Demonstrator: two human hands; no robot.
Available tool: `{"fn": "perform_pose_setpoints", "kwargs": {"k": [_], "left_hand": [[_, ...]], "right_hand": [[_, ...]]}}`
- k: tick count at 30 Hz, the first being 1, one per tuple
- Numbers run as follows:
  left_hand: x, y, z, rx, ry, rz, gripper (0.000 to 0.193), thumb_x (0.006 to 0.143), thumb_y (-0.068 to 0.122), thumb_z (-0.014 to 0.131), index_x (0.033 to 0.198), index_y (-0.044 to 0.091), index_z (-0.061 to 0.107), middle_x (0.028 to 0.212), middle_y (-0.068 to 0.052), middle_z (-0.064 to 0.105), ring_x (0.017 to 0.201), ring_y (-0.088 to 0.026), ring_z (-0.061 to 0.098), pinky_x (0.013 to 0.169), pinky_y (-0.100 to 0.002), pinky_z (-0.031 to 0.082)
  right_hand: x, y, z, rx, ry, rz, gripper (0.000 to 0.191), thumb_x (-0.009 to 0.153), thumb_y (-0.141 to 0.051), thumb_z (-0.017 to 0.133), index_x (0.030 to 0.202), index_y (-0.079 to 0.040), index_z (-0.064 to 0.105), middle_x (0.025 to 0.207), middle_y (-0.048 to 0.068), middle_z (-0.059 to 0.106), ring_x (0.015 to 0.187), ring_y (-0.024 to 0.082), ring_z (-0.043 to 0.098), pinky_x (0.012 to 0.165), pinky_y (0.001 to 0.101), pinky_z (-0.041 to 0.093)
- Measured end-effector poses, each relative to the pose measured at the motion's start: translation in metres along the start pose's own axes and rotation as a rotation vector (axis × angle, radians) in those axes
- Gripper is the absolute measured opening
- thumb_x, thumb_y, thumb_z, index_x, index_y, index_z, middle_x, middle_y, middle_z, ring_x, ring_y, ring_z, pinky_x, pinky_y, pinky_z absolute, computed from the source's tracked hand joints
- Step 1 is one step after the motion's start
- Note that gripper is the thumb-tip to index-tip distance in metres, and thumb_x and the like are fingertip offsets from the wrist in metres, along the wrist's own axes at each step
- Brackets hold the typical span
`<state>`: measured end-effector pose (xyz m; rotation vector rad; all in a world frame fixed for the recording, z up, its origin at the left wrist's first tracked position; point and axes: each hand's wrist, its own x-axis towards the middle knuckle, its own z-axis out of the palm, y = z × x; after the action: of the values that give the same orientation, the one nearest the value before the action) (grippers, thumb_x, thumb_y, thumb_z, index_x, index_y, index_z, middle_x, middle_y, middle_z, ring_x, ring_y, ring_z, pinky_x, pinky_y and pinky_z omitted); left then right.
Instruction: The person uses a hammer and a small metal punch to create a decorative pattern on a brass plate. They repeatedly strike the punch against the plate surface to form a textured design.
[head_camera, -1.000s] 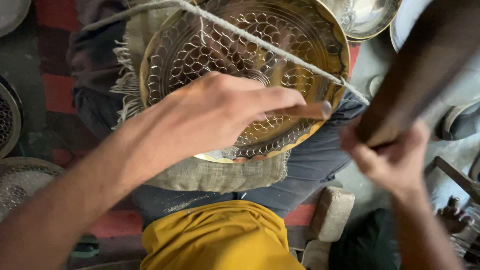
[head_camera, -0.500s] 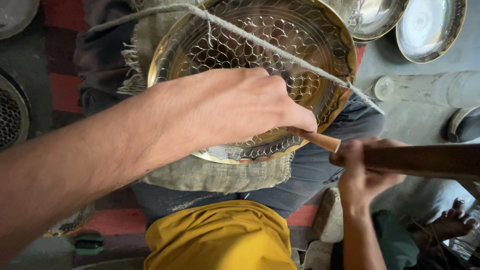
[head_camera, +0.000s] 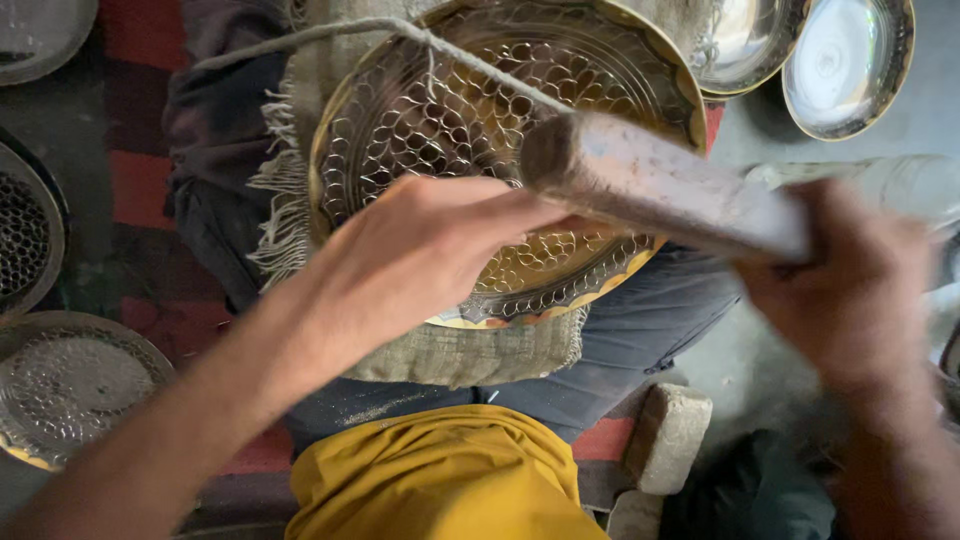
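A round brass plate (head_camera: 345, 140) with a scale pattern rests on burlap cloth (head_camera: 460, 350) across my lap. My left hand (head_camera: 430, 250) lies on the plate's lower part, its fingers pinched around a thin chisel that is almost entirely hidden. My right hand (head_camera: 850, 290), blurred by motion, grips a thick wooden mallet (head_camera: 650, 190). The mallet's head hangs over the plate, just above my left fingertips. A pale cord (head_camera: 300, 35) runs diagonally over the plate.
More metal plates lie around: two shiny ones at the top right (head_camera: 845, 60), a perforated one at the left edge (head_camera: 30, 230), and a patterned one at the lower left (head_camera: 70, 380). A stone block (head_camera: 670, 435) sits by my leg, and yellow cloth (head_camera: 440, 470) lies below.
The mallet went from raised at the right, down to the chisel's end, and now sits higher over the plate. My left hand stayed on the plate.
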<state>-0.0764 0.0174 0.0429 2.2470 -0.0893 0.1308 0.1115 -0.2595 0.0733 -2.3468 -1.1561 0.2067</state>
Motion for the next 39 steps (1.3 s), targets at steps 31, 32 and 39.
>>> {"fn": "perform_pose_setpoints", "kwargs": {"k": [31,32,39], "left_hand": [[-0.037,0.016,0.07,-0.331,0.893,-0.237,0.029,0.104,-0.007,0.073,0.119,0.0,0.05,0.11,-0.01,0.074,0.099,-0.014,0.076,0.083,-0.022,0.064],[-0.037,0.016,0.068,-0.37,0.891,-0.242,0.028,0.105,-0.007,0.073,0.12,0.0,0.05,0.109,-0.01,0.074,0.099,-0.013,0.076,0.082,-0.021,0.064],[-0.033,0.012,0.051,-0.247,0.816,-0.206,0.025,0.102,-0.004,0.074,0.122,0.001,0.06,0.116,-0.009,0.075,0.1,-0.016,0.078,0.086,-0.024,0.066]], "right_hand": [[0.125,-0.123,-0.039,-0.482,-0.416,-0.417,0.017,0.085,-0.008,0.082,0.095,-0.003,0.07,0.073,0.013,0.066,0.057,0.021,0.066,0.053,0.0353,0.049],[0.125,-0.123,-0.038,-0.486,-0.418,-0.422,0.017,0.084,-0.008,0.082,0.095,-0.003,0.07,0.072,0.013,0.066,0.057,0.021,0.065,0.053,0.0355,0.049],[0.116,-0.118,-0.036,-0.453,-0.404,-0.309,0.015,0.089,-0.006,0.08,0.097,-0.001,0.068,0.072,0.013,0.065,0.05,0.021,0.064,0.046,0.0352,0.048]]}}
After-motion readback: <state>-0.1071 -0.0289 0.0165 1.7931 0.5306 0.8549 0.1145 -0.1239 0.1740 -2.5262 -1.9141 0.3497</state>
